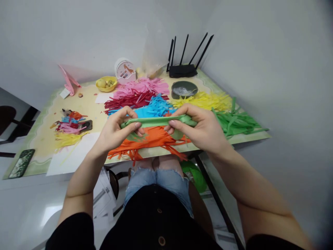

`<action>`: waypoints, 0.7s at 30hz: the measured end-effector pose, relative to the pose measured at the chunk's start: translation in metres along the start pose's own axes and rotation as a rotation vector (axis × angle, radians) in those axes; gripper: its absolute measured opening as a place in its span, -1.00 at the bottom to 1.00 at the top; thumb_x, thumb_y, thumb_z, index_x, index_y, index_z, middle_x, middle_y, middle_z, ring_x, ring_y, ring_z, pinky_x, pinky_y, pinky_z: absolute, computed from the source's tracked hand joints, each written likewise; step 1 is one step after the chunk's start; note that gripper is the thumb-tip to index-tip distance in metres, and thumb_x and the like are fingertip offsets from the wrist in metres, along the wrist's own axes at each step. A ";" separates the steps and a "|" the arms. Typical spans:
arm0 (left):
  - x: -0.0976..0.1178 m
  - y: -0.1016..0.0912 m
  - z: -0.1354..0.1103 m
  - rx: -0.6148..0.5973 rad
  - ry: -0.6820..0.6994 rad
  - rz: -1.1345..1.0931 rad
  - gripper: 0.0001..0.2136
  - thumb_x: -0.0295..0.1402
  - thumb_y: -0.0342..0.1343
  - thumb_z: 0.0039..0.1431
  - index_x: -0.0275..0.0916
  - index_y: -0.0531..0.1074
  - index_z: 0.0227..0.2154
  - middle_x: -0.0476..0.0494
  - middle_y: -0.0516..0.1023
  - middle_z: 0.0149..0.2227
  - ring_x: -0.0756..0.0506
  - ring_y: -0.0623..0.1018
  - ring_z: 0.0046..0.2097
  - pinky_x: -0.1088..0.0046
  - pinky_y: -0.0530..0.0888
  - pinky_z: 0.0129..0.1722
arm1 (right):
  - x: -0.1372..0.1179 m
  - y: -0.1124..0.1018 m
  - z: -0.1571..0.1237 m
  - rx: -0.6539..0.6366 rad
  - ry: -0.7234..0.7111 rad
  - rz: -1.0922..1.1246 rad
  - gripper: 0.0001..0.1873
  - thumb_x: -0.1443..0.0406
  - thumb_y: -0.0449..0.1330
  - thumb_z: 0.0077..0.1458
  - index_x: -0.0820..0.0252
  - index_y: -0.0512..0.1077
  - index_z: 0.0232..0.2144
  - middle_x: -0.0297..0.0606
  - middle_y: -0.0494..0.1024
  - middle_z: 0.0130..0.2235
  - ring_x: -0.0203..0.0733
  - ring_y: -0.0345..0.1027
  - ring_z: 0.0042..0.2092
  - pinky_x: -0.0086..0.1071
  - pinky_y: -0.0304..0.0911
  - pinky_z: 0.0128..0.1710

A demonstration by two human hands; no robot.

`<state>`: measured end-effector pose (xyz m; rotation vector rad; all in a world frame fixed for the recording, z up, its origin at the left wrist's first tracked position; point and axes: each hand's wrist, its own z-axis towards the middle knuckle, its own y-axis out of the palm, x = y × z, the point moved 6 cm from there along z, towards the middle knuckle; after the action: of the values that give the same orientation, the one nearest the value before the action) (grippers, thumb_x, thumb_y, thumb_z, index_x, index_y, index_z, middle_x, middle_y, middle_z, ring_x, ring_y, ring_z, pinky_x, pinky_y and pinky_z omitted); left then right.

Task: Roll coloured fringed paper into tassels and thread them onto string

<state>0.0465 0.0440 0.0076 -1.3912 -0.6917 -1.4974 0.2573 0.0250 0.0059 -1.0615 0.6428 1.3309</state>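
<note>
Both my hands hold a bundle of green paper strips [153,121] stretched level between them, just above the near table edge. My left hand [117,130] pinches its left end with thumb and fingers closed. My right hand [200,130] grips the right end, fingers curled round it. Under the bundle lies a pile of orange paper strips [153,140]. Beyond it lie blue strips [153,108], dark red strips [130,100] and pink strips [143,86].
Yellow strips [205,100] and green strips [236,121] lie at the right. A mixed heap of scraps [69,126] sits on the left, a phone [22,162] at the left corner. At the back stand a yellow bowl [106,84], a white tub [125,70], a grey dish [184,89] and a router [183,70].
</note>
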 end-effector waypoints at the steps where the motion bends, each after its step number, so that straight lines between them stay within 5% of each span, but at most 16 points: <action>1: -0.002 0.000 -0.001 0.008 0.001 -0.055 -0.77 -0.22 0.29 0.17 -0.26 0.47 -0.25 -0.09 0.63 -0.42 -0.06 0.63 -0.42 0.45 0.57 -0.37 | 0.002 0.001 0.000 0.001 0.011 0.069 -0.91 0.25 0.32 0.14 0.15 0.53 -0.32 -0.36 0.60 -0.49 -0.27 0.52 -0.44 -0.40 0.44 -0.35; 5: -0.009 0.000 -0.002 0.012 0.042 -0.189 -0.78 -0.27 0.29 0.18 -0.23 0.62 -0.16 -0.13 0.65 -0.39 -0.04 0.63 -0.41 0.45 0.58 -0.36 | 0.012 0.004 -0.002 0.025 -0.007 0.250 -0.87 0.24 0.33 0.15 0.12 0.61 -0.24 -0.31 0.64 -0.40 -0.26 0.56 -0.39 -0.40 0.51 -0.33; 11: -0.009 0.001 -0.001 0.027 0.113 -0.257 -0.91 -0.36 0.29 0.15 -0.19 0.69 -0.31 -0.13 0.65 -0.39 -0.02 0.61 -0.39 0.47 0.57 -0.33 | 0.024 0.008 -0.003 0.015 0.013 0.372 -0.91 0.30 0.30 0.15 0.13 0.63 -0.32 -0.30 0.64 -0.40 -0.29 0.53 -0.39 -0.40 0.50 -0.30; 21: -0.004 -0.002 -0.006 0.135 0.140 0.061 -0.84 -0.29 0.32 0.13 -0.27 0.58 -0.28 -0.08 0.61 -0.41 0.00 0.62 -0.43 0.55 0.55 -0.39 | 0.010 0.006 -0.004 0.038 0.016 0.108 -0.93 0.30 0.31 0.13 0.16 0.61 -0.31 -0.30 0.64 -0.40 -0.27 0.54 -0.41 -0.41 0.49 -0.34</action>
<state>0.0414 0.0403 0.0030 -1.1839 -0.6444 -1.4574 0.2543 0.0256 -0.0063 -1.0189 0.7438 1.3993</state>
